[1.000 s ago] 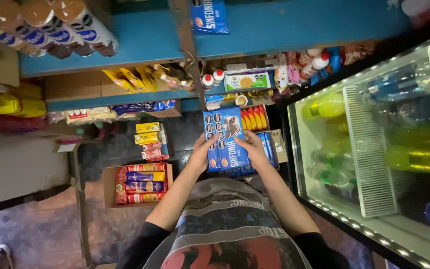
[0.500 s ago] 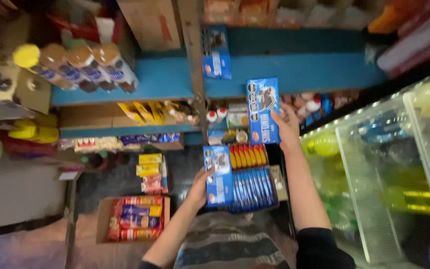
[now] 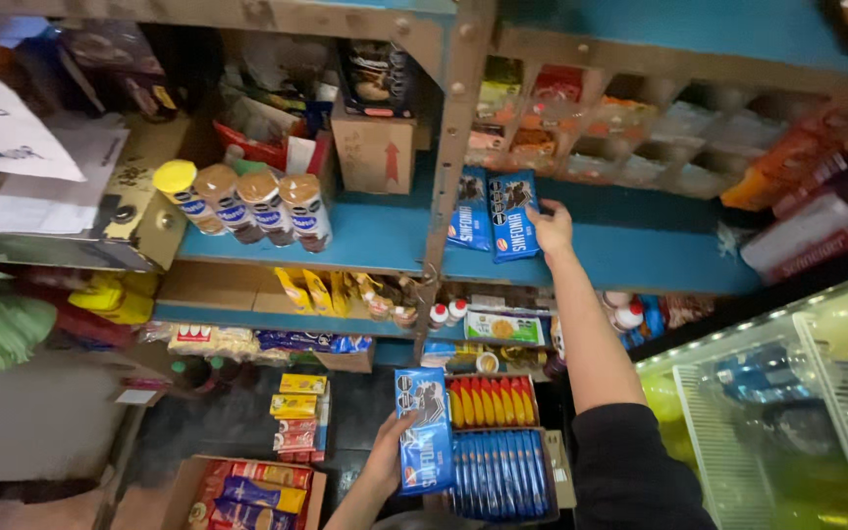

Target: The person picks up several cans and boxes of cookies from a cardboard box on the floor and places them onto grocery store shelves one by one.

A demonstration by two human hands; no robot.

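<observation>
Right hand [image 3: 552,228] grips a blue pack [image 3: 513,216] standing on the shelf [image 3: 640,263], beside another [image 3: 469,209]. Below the shelf, left hand [image 3: 387,461] grips a third pack [image 3: 425,432]; the box [image 3: 503,473] is still part full.

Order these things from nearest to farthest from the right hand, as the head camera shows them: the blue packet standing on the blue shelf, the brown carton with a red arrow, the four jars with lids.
1. Blue packet: at the fingers of the right hand, on the blue shelf.
2. Brown carton: further left, past the shelf post.
3. Four jars: farthest left.
</observation>
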